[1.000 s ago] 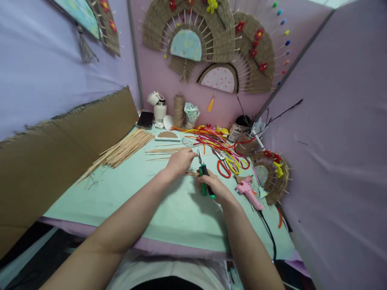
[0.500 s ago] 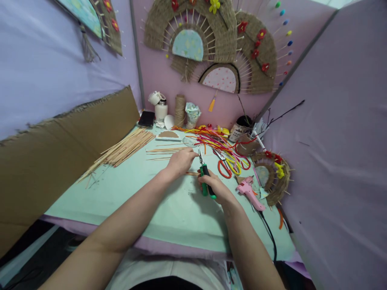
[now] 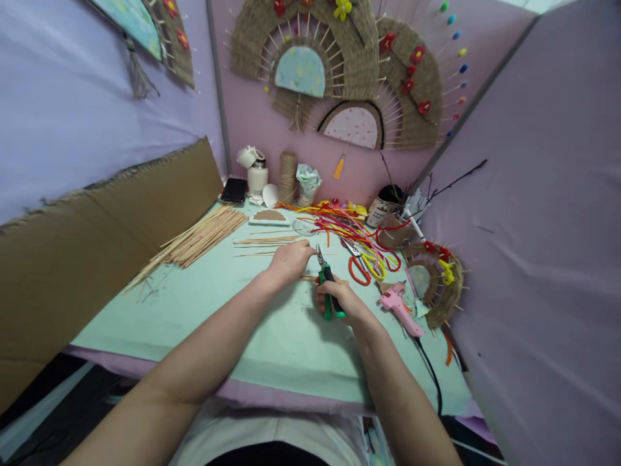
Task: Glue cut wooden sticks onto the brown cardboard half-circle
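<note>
My right hand [image 3: 339, 294] is wrapped round the green-and-black handles of a pair of cutting pliers [image 3: 326, 275], whose metal jaws point away from me. Just left of the jaws, my left hand [image 3: 292, 259] is closed in a pinch on a thin bamboo stick [image 3: 255, 255]; its fingertips almost meet the jaw tips, and most of the stick under the hand is hidden. A few loose sticks [image 3: 257, 241] lie beyond my left hand. More short pieces [image 3: 309, 278] lie on the table between the hands.
A large bundle of bamboo sticks [image 3: 208, 233] lies left, beside a cardboard sheet [image 3: 121, 213]. Right of the pliers are orange-handled scissors [image 3: 359, 270], colourful pipe cleaners [image 3: 347, 223] and a pink glue gun [image 3: 400, 309] with a cord. A twine spool [image 3: 288, 178] stands behind.
The plier jaws have tilted slightly left, towards my left fingertips. Both hands keep their grip and have hardly moved; the whole view has shifted slightly.
</note>
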The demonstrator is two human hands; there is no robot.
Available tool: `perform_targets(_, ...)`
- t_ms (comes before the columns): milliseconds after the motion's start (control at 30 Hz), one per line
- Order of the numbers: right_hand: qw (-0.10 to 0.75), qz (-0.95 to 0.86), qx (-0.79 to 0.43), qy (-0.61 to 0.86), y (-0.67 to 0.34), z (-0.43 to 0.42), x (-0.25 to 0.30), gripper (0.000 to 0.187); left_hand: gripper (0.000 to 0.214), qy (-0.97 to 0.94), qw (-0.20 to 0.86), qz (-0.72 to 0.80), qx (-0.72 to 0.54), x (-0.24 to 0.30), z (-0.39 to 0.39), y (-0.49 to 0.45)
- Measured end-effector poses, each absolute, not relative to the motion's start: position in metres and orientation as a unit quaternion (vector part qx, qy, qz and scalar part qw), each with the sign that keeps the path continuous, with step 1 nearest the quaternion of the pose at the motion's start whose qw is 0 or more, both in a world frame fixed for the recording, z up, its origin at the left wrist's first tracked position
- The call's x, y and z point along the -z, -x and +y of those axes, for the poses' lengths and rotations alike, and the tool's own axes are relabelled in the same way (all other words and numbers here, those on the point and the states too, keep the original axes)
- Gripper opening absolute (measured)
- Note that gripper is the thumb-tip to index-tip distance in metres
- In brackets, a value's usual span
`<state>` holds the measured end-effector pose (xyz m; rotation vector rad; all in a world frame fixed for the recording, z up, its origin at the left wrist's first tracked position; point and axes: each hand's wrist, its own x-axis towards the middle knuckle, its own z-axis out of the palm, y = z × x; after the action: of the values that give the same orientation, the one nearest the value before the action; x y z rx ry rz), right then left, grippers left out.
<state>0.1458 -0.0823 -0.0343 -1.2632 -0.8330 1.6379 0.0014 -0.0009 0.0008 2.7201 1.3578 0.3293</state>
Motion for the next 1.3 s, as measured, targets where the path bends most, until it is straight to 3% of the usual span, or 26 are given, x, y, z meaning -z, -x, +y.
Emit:
perform_targets(333, 0.437, -0.291, -0.698, 0.487, -0.143, -0.08, 0.034, 0.034, 0.039, -0.886, 0.032, 0.455, -0.083, -0.003, -0.002, -0.002)
perform_targets(833, 0.57, -0.281, -0.6, 0.485, -0.153, -0.07, 0.037, 0.043, 0.041, -0.869, 0.09, 0.476, -0.101, 0.025, 0.026, 0.014)
perform_targets(1300, 0.568, -0.313, -0.597, 0.472, -0.155, -0.069, 0.044, 0.041, 0.033, -0.83, 0.11, 0.537, -0.096, 0.031, 0.031, 0.018)
